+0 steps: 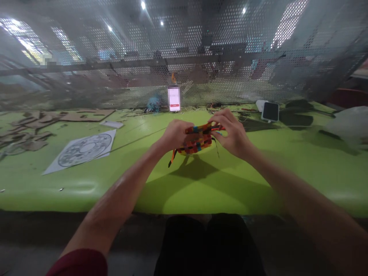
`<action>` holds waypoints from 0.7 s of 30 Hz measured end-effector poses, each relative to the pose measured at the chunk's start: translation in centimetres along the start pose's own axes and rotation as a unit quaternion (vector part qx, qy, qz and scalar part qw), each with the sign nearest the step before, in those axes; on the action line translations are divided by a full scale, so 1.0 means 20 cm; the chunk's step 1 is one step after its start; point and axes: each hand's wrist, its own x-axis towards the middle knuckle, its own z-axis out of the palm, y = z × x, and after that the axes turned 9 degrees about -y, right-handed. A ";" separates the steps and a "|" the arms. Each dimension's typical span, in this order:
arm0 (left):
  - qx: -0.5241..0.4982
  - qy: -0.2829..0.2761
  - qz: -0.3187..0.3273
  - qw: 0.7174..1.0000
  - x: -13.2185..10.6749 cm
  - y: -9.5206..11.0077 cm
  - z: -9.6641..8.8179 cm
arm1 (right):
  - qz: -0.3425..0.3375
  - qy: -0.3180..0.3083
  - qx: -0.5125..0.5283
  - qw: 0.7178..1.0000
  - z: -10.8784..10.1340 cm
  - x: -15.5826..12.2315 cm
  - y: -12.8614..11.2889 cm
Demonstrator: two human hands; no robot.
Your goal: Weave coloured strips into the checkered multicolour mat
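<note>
A small woven piece of red, orange, yellow, blue and black strips (198, 147) is held up just over the green tabletop, its shadow falling below. My left hand (177, 134) grips its left side, with the fingers wrapped behind it out of sight. At the right edge, my right hand (230, 132) pinches a loose strip between thumb and fingers. An orange and black strip end (171, 158) dangles at the lower left of the weave. Thin dark ends hang from its right side too.
On the green table (120, 195) lie a sheet with a circular pattern (86, 148) and cardboard cutouts (34, 130) at left. A lit phone (174, 99) leans on the perforated metal screen (129, 73). Another phone-like device (270, 111) and a pale plastic bag (350, 124) are at right.
</note>
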 end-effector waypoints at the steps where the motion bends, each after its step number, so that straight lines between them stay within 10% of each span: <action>1: -0.028 0.004 -0.004 1.000 0.00 -0.01 0.00 | 0.005 0.008 -0.006 1.000 0.00 0.00 -0.01; 21: -0.183 -0.196 0.017 0.963 0.00 -0.04 -0.12 | 0.038 -0.184 0.051 0.981 0.01 0.03 0.04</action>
